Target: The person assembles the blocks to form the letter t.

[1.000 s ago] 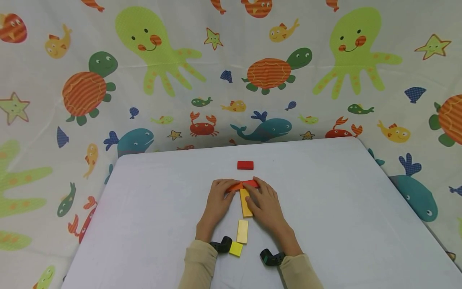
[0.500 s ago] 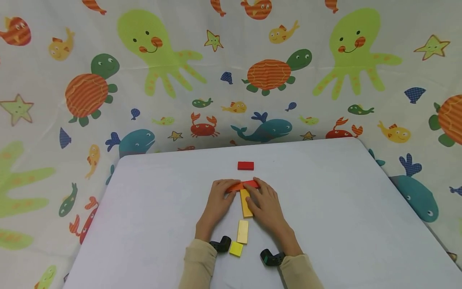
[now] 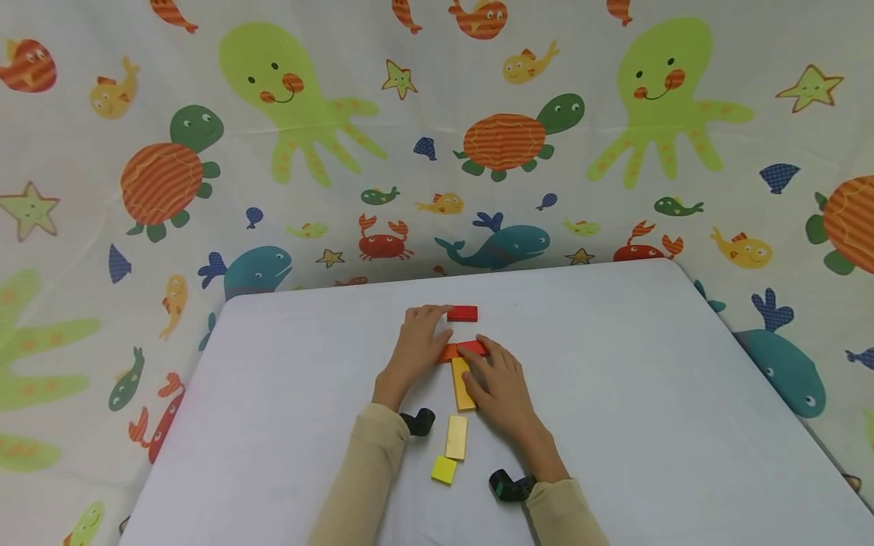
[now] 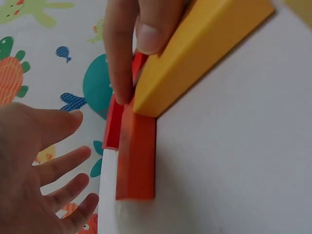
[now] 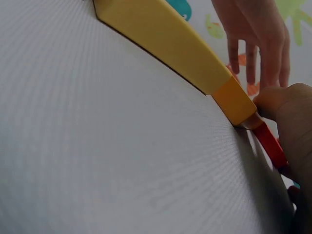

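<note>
Fingers spread and loosely extended, my left hand point(image 3: 415, 345) reaches to the left end of a red block point(image 3: 462, 314) lying farthest away. Its thumb is above an orange block point(image 3: 447, 353). My right hand point(image 3: 504, 387) holds a second red block point(image 3: 476, 347), set end to end with the orange one. That hand's thumb lies along a long amber block point(image 3: 461, 387), which points from their junction toward me. In the left wrist view, a right fingertip reaches the inner end of the orange block point(image 4: 136, 161), beside the amber block point(image 4: 200, 53).
A pale yellow block point(image 3: 456, 437) and a small bright yellow block point(image 3: 444, 470) lie in line nearer me on the white table point(image 3: 614, 394). Behind the table hangs a sea-animal curtain point(image 3: 382, 152). Each wrist wears a black camera.
My left hand has let go of the orange block and moved forward to the far red block. My right hand stays on the near red block.
</note>
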Demonstrator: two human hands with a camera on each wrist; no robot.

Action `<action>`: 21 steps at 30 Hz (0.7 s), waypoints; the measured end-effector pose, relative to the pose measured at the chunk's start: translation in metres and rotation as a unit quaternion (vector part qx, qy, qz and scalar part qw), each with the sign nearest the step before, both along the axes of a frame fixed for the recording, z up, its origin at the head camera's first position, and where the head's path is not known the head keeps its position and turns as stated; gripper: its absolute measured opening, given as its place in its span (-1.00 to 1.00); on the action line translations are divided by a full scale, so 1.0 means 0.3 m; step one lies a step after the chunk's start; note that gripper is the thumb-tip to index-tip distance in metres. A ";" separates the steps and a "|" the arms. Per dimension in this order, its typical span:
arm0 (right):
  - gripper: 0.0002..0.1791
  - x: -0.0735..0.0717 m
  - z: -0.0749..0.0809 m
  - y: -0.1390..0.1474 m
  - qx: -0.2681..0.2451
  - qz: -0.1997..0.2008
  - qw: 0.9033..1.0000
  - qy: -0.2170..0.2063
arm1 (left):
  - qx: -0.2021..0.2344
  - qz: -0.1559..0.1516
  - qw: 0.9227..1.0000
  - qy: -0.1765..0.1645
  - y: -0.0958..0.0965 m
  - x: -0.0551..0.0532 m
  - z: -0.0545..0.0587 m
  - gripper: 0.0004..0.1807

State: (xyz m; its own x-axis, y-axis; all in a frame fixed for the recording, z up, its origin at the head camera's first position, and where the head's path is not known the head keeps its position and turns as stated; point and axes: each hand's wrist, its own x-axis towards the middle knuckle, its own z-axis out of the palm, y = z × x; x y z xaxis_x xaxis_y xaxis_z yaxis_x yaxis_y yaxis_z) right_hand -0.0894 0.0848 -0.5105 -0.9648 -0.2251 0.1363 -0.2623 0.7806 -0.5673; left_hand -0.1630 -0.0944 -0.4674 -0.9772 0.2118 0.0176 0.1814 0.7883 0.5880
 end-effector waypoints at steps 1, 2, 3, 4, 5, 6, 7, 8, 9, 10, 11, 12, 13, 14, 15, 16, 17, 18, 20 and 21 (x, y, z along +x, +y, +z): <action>-0.46 0.000 0.000 0.001 0.000 0.000 1.000 0.000 | -0.004 -0.003 1.000 -0.002 0.009 -0.015 0.000 -0.42; -0.47 0.000 -0.001 0.001 0.001 0.000 1.000 0.001 | -0.007 -0.006 1.000 -0.003 0.018 -0.028 0.000 -0.40; -0.47 0.000 -0.002 0.002 0.001 0.000 1.000 0.003 | -0.012 -0.010 1.000 -0.004 0.026 -0.043 -0.002 -0.37; -0.47 0.000 -0.003 0.003 0.001 0.000 1.000 0.004 | -0.017 -0.014 1.000 -0.004 0.035 -0.054 -0.003 -0.35; -0.47 0.000 -0.004 0.004 0.001 0.001 1.000 0.006 | -0.022 -0.018 1.000 -0.006 0.044 -0.065 -0.002 -0.32; -0.48 0.000 -0.004 0.005 0.002 0.001 1.000 0.008 | -0.027 -0.023 0.999 -0.007 0.053 -0.075 -0.001 -0.30; -0.48 -0.001 -0.004 0.005 0.001 0.002 1.000 0.010 | -0.031 -0.026 0.999 -0.009 0.061 -0.084 0.000 -0.28; -0.48 -0.002 -0.004 0.006 0.000 0.003 1.000 0.012 | -0.035 -0.030 0.999 -0.010 0.069 -0.093 0.001 -0.26; -0.48 -0.002 -0.004 0.007 -0.002 0.003 1.000 0.015 | -0.040 -0.035 0.999 -0.011 0.078 -0.101 0.002 -0.25; -0.48 -0.003 -0.004 0.007 -0.002 0.004 1.000 0.015 | -0.044 -0.040 0.998 -0.012 0.085 -0.108 0.002 -0.24; -0.48 -0.003 -0.004 0.007 -0.002 0.004 1.000 0.016 | -0.049 -0.045 0.998 -0.014 0.092 -0.116 0.001 -0.24; -0.48 -0.003 -0.003 0.008 -0.002 0.004 1.000 0.015 | -0.054 -0.050 0.997 -0.014 0.098 -0.122 0.000 -0.24; -0.48 -0.003 -0.003 0.008 -0.002 0.004 1.000 0.015 | -0.058 -0.055 0.997 -0.015 0.103 -0.127 -0.003 -0.25; -0.49 -0.003 -0.003 0.009 -0.002 0.005 1.000 0.014 | -0.063 -0.061 0.996 -0.018 0.108 -0.131 -0.006 -0.26; -0.49 -0.002 -0.003 0.009 -0.003 0.006 1.000 0.014 | -0.067 -0.066 0.995 -0.020 0.111 -0.134 -0.009 -0.27; -0.49 -0.002 -0.003 0.009 -0.003 0.006 1.000 0.012 | -0.074 -0.071 0.994 -0.022 0.114 -0.135 -0.013 -0.29; -0.49 -0.001 -0.003 0.009 -0.004 0.007 1.000 0.011 | -0.079 -0.076 0.994 -0.024 0.116 -0.136 -0.016 -0.30; -0.50 -0.001 -0.003 0.010 -0.006 0.008 1.000 0.012 | -0.084 -0.081 0.993 -0.024 0.118 -0.136 -0.018 -0.32; -0.51 0.000 -0.002 0.010 -0.009 0.010 1.000 0.014 | -0.094 -0.090 0.991 -0.025 0.121 -0.133 -0.021 -0.36; -0.51 0.000 -0.001 0.011 -0.011 0.011 1.000 0.016 | -0.099 -0.093 0.991 -0.023 0.122 -0.131 -0.022 -0.38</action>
State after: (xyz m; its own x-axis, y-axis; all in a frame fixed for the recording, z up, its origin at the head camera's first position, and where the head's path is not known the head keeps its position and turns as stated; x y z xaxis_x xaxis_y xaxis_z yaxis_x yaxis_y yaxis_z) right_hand -0.0894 0.0880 -0.5109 -0.9547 -0.2430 0.1719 -0.2975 0.7620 -0.5752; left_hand -0.2024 -0.0579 -0.4740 -0.9199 0.3825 -0.0866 0.3099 0.8444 0.4370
